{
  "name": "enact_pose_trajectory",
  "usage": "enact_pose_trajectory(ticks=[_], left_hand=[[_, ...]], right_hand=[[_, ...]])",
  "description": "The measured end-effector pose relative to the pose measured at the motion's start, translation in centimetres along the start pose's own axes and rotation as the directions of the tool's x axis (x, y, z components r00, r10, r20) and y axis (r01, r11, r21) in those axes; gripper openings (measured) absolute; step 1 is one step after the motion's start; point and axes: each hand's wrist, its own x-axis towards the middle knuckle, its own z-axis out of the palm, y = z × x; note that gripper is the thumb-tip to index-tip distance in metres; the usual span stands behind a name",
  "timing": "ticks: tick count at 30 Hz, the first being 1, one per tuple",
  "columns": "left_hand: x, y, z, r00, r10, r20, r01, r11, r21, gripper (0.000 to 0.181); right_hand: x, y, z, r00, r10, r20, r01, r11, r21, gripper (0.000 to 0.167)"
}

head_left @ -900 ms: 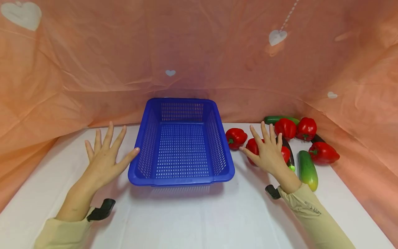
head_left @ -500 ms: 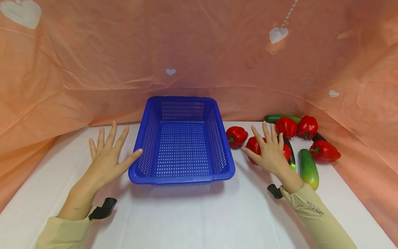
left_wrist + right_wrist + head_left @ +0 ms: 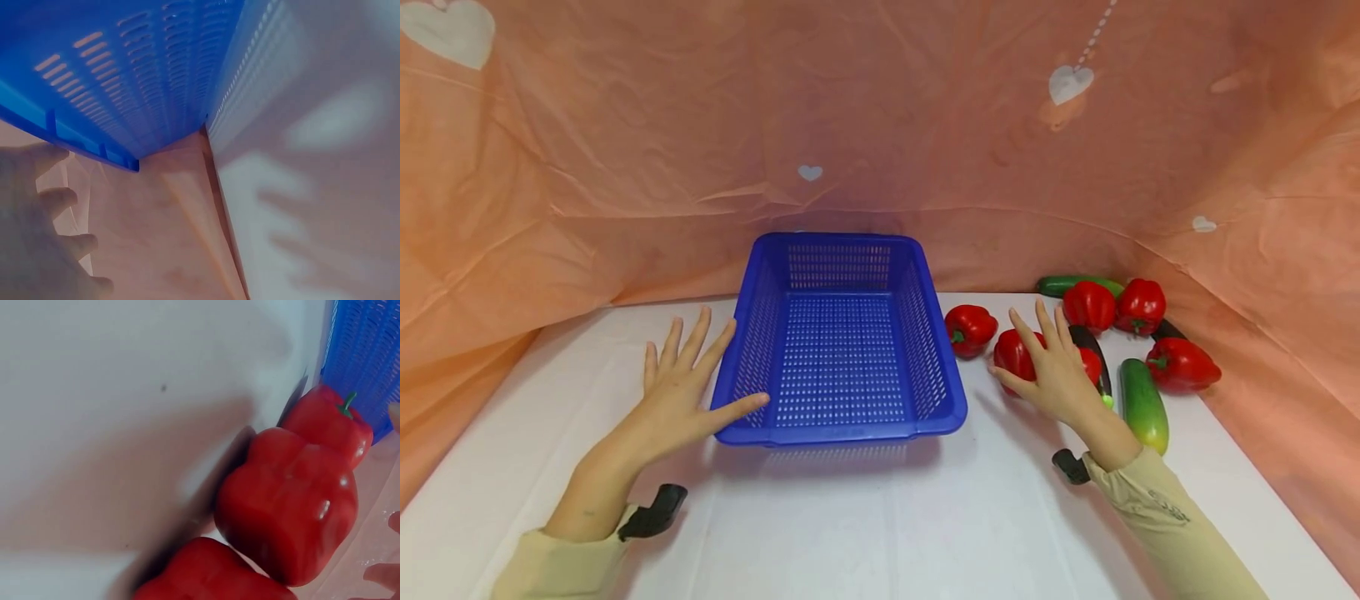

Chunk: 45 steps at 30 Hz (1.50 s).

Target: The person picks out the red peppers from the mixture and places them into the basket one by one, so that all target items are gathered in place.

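A blue plastic basket [image 3: 840, 433] with slotted walls stands mid-table, and nothing lies in it. My left hand [image 3: 673, 408] hovers at its left side, fingers spread, the thumb over the near left corner; whether it touches the rim I cannot tell. In the left wrist view the fingers [image 3: 59, 200] show beside the basket wall [image 3: 150, 81]. My right hand [image 3: 1063, 383] is spread above red bell peppers and holds nothing. Under it lie a bell pepper [image 3: 1013, 354] and another one [image 3: 1092, 365], partly hidden. The right wrist view shows a bell pepper [image 3: 287, 506] close up.
Right of the basket sits a red bell pepper [image 3: 972, 330]. Farther right are more bell peppers [image 3: 1182, 367], an eggplant [image 3: 1084, 340], a green cucumber-like vegetable [image 3: 1142, 404] and another at the back [image 3: 1060, 285]. An orange cloth [image 3: 880, 117] encloses the white table [image 3: 820, 533].
My left hand has shifted right and nearer, its thumb now over the basket's near left corner. The right hand has drifted slightly right and nearer. The basket and vegetables stay put.
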Motion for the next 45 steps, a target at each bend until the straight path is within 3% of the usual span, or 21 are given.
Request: enact_pose_trajectory(ticks=[17,22,32,45], left_hand=[[-0.9,1.1,0.1,0.997,0.064,0.044,-0.059,0.994,-0.091,0.122],[-1.1,1.1,0.4,0.996,0.056,0.064,-0.045,0.985,-0.164,0.127],[-0.7,1.3,0.7,0.997,0.023,0.077,-0.005,0.974,-0.228,0.125],[-0.8,1.2,0.9,0.998,0.015,0.067,0.004,0.962,-0.274,0.126]], right_hand=[[-0.4,1.0,0.0,0.994,-0.108,-0.018,0.109,0.993,0.045,0.09],[-0.4,1.4,0.0,0.988,-0.157,-0.015,0.157,0.987,0.036,0.086],[-0.6,2.4,0.3,0.988,-0.156,0.016,0.155,0.987,0.048,0.082],[-0.9,2.4,0.7,0.977,-0.203,-0.059,0.206,0.977,0.047,0.076]])
